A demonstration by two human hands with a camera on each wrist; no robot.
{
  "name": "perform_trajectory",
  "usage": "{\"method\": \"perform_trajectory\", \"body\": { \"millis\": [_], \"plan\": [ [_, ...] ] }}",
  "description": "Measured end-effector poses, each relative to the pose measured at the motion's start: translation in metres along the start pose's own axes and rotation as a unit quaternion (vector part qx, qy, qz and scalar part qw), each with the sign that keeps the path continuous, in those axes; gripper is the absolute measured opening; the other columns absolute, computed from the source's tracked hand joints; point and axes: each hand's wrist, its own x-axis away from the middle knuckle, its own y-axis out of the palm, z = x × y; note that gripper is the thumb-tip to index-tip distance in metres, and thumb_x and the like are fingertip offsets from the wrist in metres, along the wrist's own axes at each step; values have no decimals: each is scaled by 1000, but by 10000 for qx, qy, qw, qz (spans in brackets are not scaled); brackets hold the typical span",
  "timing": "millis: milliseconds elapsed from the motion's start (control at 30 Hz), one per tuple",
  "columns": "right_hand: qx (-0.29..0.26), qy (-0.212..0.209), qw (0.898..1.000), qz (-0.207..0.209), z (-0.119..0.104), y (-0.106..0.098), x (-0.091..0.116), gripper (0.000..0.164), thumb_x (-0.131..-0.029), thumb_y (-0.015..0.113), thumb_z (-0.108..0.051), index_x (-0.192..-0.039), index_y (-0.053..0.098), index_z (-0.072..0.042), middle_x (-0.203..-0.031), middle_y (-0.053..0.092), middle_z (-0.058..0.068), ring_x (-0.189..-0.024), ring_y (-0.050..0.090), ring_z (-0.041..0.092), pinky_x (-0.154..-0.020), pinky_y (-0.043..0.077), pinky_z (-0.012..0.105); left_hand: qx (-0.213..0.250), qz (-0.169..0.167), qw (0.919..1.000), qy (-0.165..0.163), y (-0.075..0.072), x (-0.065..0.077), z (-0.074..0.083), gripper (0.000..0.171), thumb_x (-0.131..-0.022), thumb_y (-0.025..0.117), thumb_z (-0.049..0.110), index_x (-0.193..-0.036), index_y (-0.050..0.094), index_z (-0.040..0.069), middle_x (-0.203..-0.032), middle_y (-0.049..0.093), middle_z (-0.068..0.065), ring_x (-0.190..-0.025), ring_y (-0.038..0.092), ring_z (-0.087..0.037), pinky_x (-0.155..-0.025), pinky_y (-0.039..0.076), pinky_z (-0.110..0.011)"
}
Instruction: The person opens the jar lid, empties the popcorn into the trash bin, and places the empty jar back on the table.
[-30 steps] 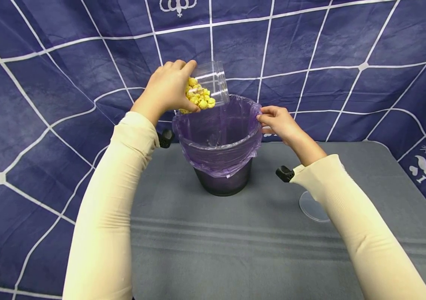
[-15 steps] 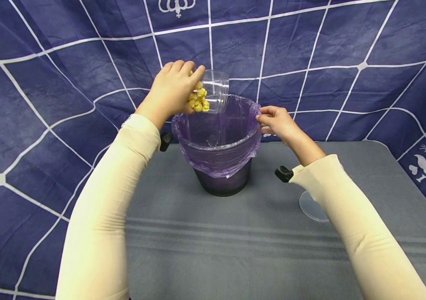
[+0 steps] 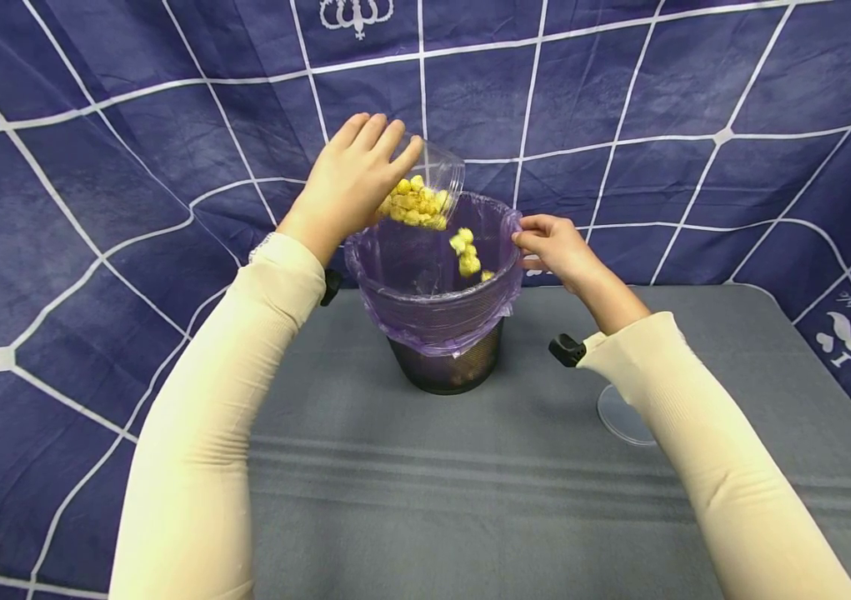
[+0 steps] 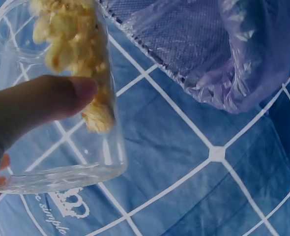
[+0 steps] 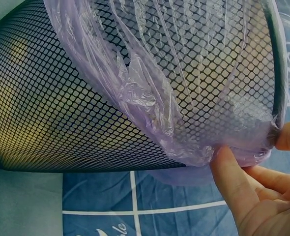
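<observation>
My left hand (image 3: 357, 179) grips a clear plastic jar (image 3: 449, 171) from its left side. The jar is tipped, its mouth pointing right and down over a black mesh trash bin (image 3: 446, 375). Yellow popcorn (image 3: 416, 202) lies along its lower wall, and several falling pieces (image 3: 468, 252) are dropping into the bin. In the left wrist view my thumb (image 4: 51, 98) presses across the jar. A purple trash bag (image 3: 433, 323) lines the bin and folds over its rim. At the right of that rim, my right hand (image 3: 556, 243) pinches the bag and bin edge between thumb and fingers.
On the grey tabletop (image 3: 425, 517) a clear round lid (image 3: 623, 414) lies flat, partly hidden by the right sleeve. A blue cloth (image 3: 598, 92) with white lines hangs behind and at both sides. Yellow popcorn shows through the mesh wall (image 5: 37, 113) in the right wrist view.
My left hand has moved slightly right and tipped the jar further down. Popcorn has slid toward its mouth and some is falling into the bin. The right hand has stayed at the rim.
</observation>
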Motion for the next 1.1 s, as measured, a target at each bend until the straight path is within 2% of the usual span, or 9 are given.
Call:
{"method": "perform_trajectory", "body": {
  "millis": [133, 267, 467, 600, 733, 833, 900, 967, 1100],
  "plan": [
    [-54, 20, 10000, 28, 1, 0, 0, 47, -91, 47, -8, -132, 33, 9, -121, 45, 24, -96, 52, 26, -76, 49, 27, -312, 438, 9984, 197, 1, 0, 1, 61, -68, 66, 2, -124, 42, 5, -119, 44, -19, -113, 38, -36, -100, 24, -41],
    [-90, -8, 9999, 59, 1, 0, 0, 46, -91, 47, -8, -131, 34, 10, -118, 46, 23, -91, 53, 22, -75, 49, 26, -872, 822, 9916, 493, 4, 1, 3, 42, -81, 51, -3, -121, 45, 7, -120, 46, -16, -115, 39, -33, -103, 21, -38],
    [-163, -70, 9998, 66, 2, 1, 0, 44, -90, 48, -7, -129, 36, 11, -114, 47, 22, -83, 55, 15, -73, 50, 25, -1474, 730, 9813, 1000, 4, 2, 8, 41, -87, 42, -2, -126, 44, 9, -128, 42, -16, -120, 35, -32, -106, 12, -38],
    [-151, -59, 9998, 72, 2, 1, 0, 45, -90, 48, -8, -130, 35, 11, -116, 47, 23, -82, 55, 14, -73, 50, 25, -1560, 737, 9791, 1080, 4, 3, 10, 40, -88, 39, -1, -127, 43, 9, -129, 40, -16, -121, 34, -31, -107, 8, -38],
    [-145, -30, 9999, 86, 0, 2, 1, 45, -90, 48, -8, -130, 35, 11, -117, 46, 24, -82, 55, 14, -73, 50, 25, -1329, 994, 9817, 931, 4, 5, 10, 39, -90, 28, -2, -125, 44, 8, -127, 41, -17, -120, 35, -32, -107, 9, -37],
    [-139, -8, 9999, 88, -1, 2, 2, 45, -90, 48, -8, -130, 35, 11, -118, 46, 25, -80, 56, 14, -73, 50, 25, -1076, 1212, 9844, 691, 4, 7, 10, 39, -90, 28, -4, -123, 45, 7, -125, 43, -17, -118, 36, -32, -106, 12, -37],
    [-140, 0, 9999, 81, -1, 2, 3, 45, -91, 48, -8, -130, 35, 11, -119, 45, 25, -79, 57, 13, -72, 50, 24, -853, 1281, 9870, 458, 5, 9, 10, 38, -88, 36, -3, -124, 44, 7, -125, 43, -17, -118, 37, -32, -106, 14, -38],
    [-135, 3, 9999, 70, -1, 2, 3, 46, -91, 47, -8, -130, 34, 11, -120, 45, 25, -78, 58, 13, -72, 50, 24, -609, 1171, 9911, 187, 5, 11, 9, 42, -84, 46, -2, -125, 42, 6, -126, 42, -18, -118, 36, -33, -106, 15, -38],
    [-141, 2, 9999, 53, -1, 2, 3, 46, -91, 47, -8, -131, 34, 11, -121, 44, 26, -80, 58, 14, -72, 50, 24, -20, 641, 9969, -463, 5, 16, 8, 74, -69, 73, 16, -131, 35, 4, -130, 36, -21, -120, 32, -36, -105, 16, -40]
  ]
}}
